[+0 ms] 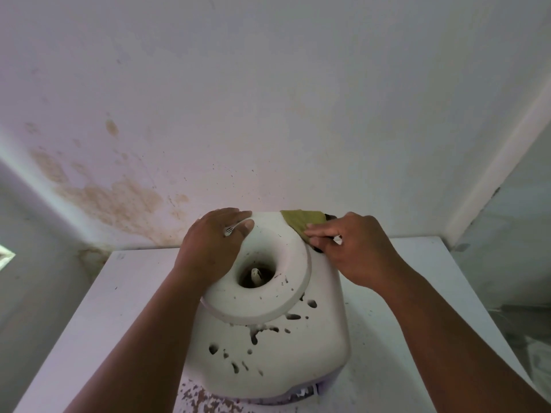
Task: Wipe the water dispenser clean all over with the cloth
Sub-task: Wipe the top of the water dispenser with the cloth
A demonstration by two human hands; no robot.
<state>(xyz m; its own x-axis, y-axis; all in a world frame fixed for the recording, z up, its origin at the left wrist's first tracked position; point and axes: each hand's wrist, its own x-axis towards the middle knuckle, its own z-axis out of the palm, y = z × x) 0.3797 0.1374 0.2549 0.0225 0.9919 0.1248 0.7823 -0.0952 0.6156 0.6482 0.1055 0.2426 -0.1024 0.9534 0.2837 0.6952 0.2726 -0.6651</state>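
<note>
- Head view: your left hand (213, 245) lies flat on the water dispenser (268, 332), fingers straight, spread over the far-left edge of its round top collar (262, 305); grip apart, holding nothing.
- Your right hand (354, 248) presses the cloth (301, 220) w/ straight fingers at the dispenser's far-right top corner; fingers not curled round it.
- Cloth is olive-green, bunched, partly under your fingertips, touching the collar's far-right rim.
- Dispenser is white, sits mid-counter (417, 308) close to the wall (268, 99), bottle hole facing up.
- Dark spots & chipped patches dot the near side of its top.
- Brown stains mark the wall at left, low down.
</note>
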